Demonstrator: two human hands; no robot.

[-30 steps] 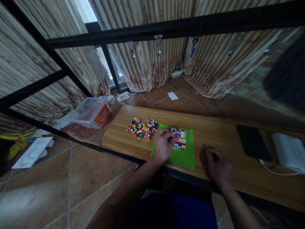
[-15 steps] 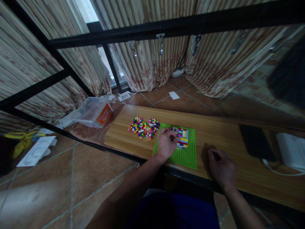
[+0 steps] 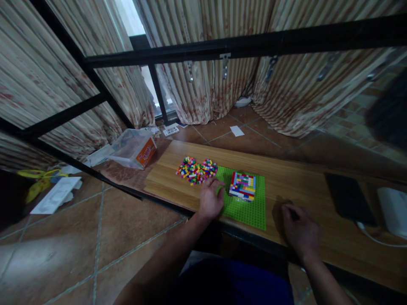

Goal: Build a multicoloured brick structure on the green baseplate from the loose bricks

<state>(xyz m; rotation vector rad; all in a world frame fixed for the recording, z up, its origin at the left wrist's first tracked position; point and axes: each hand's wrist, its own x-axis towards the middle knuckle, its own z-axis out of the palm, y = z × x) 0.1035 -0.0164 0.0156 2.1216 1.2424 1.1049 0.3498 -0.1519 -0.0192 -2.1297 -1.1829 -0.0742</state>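
My left hand point(image 3: 211, 199) is over the left edge of the green studded baseplate point(image 3: 244, 215), its fingers reaching toward the loose bricks. Thumb and fingers are apart, and I see nothing between them. Just beyond the fingertips lies a pile of small multicoloured toy bricks point(image 3: 194, 170). On the baseplate, right of this hand, stands a roughly square block of joined bricks point(image 3: 242, 186) in mixed colours. My right hand point(image 3: 300, 228) rests on the wooden tabletop to the right of the baseplate, with its fingers curled in; no object shows in it.
A black phone point(image 3: 349, 199) with a white cable lies at the right, beside a white device point(image 3: 394, 212). A clear plastic box point(image 3: 130, 148) with an orange label stands past the table's left end. Black metal bars point(image 3: 203, 51) cross before the curtains.
My left hand has drawn back from the brick block toward the loose pile, and its fingers have parted. My right hand keeps its place. The camera view has shifted slightly.
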